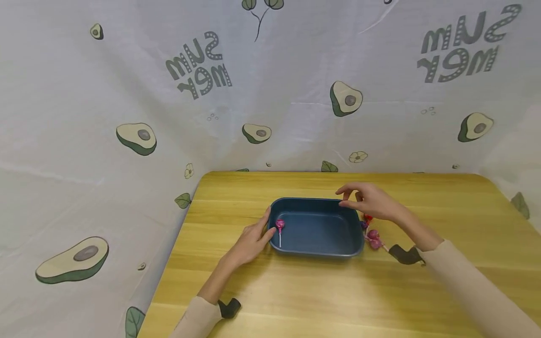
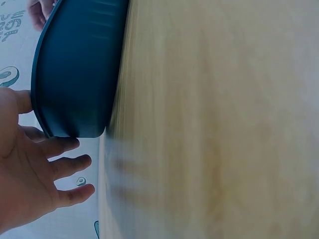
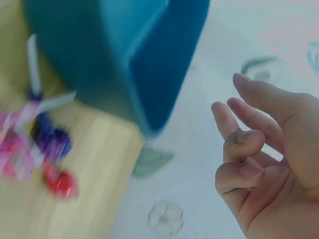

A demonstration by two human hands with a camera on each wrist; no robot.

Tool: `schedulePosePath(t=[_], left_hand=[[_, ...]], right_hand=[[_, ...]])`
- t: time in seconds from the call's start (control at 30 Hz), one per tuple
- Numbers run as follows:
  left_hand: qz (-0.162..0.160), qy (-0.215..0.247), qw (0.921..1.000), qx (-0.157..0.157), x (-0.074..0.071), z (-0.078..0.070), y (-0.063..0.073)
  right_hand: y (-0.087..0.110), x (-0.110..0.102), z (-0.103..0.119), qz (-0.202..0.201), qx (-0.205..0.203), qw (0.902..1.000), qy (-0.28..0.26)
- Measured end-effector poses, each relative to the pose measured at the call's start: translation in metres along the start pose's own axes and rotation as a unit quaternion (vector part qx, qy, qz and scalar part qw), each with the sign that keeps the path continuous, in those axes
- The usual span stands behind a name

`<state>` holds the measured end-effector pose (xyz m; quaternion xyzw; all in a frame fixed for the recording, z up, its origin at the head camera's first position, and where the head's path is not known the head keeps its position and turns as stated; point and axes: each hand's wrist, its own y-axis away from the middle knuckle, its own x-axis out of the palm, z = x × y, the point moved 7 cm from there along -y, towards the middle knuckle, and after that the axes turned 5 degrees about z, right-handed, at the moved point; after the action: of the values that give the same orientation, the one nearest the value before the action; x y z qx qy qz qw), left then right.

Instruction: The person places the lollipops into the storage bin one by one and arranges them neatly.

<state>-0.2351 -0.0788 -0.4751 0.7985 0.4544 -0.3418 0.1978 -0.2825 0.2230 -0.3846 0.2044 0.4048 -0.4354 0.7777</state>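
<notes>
Nearest, two pale sleeves (image 1: pixel 198 315) reach over the wooden desk (image 1: pixel 304 295), with a dark piece (image 1: pixel 230 308) at each wrist. The left hand (image 1: pixel 249 241) lies against the left end of a blue bin (image 1: pixel 323 234), its thumb at the rim, the other fingers spread along the outside; its grip is apart, touching the bin without clamping it. Inside, by that end, lies one pink lollipop (image 1: pixel 280 224), its white stick pointing toward the person. Just outside the bin's right end, more lollipops (image 1: pixel 374 237) lie bunched on the desk: pink ones, a purple one (image 3: pixel 54 144) and a red one (image 3: pixel 62 184). The right hand (image 1: pixel 369 201) hovers at the bin's far right corner, fingers bent, its grip apart with nothing between thumb and fingers. Behind hangs a white cloth (image 1: pixel 296 61) printed with avocados, leaves and mirrored lettering.
</notes>
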Motion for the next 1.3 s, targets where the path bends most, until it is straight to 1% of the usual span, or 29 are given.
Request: schedulePosePath(t=[0.17,0.33,0.43,0.53,0.7,0.97,1.17,1.3], left_hand=[[-0.004,0.006,1.0,-0.006,-0.002,0.003,0.003],[-0.005,0.003,1.0,-0.008,-0.003,0.003,0.003],[-0.006,0.007,0.9999,-0.006,-0.002,0.004,0.002],[-0.004,0.01,0.9999,-0.008,-0.001,0.004,0.002],[0.002,0.011,0.9999,-0.008,0.0,0.003,0.003],[0.0,0.011,0.9999,-0.01,0.001,0.002,0.002],[0.002,0.009,0.9999,-0.011,0.002,0.002,0.001],[0.0,0.01,0.9999,-0.009,0.001,0.001,0.001]], right_hand=[[0.022,-0.013,-0.018,-0.026,0.024,0.9994,-0.007],[0.036,-0.014,-0.035,-0.044,0.042,0.9981,0.005],[0.041,-0.011,-0.049,-0.04,0.06,0.9974,0.01],[0.044,-0.005,-0.065,-0.026,0.079,0.9964,0.018],[0.048,0.004,-0.085,-0.003,0.089,0.9958,0.022],[0.052,0.012,-0.102,0.02,0.088,0.9958,0.014],[0.054,0.016,-0.11,0.021,0.089,0.9958,0.004],[0.055,0.018,-0.112,0.015,0.087,0.9961,0.003]])
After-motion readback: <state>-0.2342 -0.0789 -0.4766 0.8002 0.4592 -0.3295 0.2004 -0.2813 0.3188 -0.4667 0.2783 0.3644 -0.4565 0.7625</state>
